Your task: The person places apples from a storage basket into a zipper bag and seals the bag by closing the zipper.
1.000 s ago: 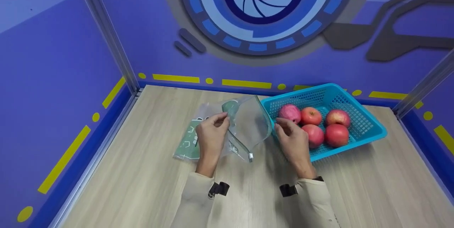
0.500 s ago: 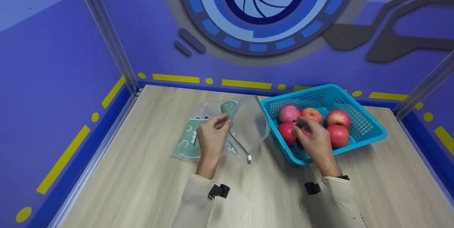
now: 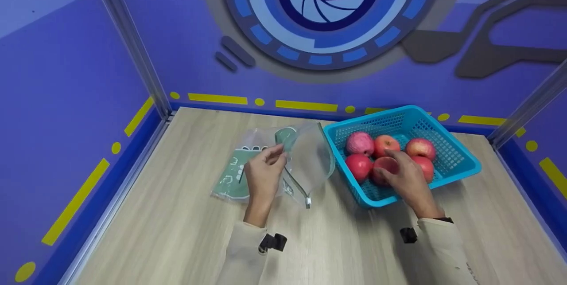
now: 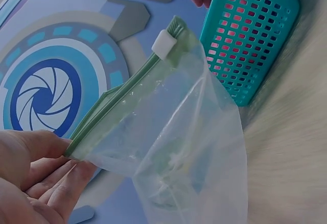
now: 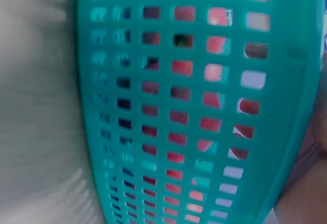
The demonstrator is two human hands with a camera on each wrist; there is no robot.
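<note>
With left hand (image 3: 264, 170), pinching clear zip bag (image 3: 310, 156); with right hand (image 3: 410, 181), clasping red apple (image 3: 384, 166) inside turquoise basket (image 3: 449, 154).

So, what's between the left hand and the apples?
In the head view, going from the left hand to the apples, first comes the clear bag it pinches, then the basket's rim.
</note>
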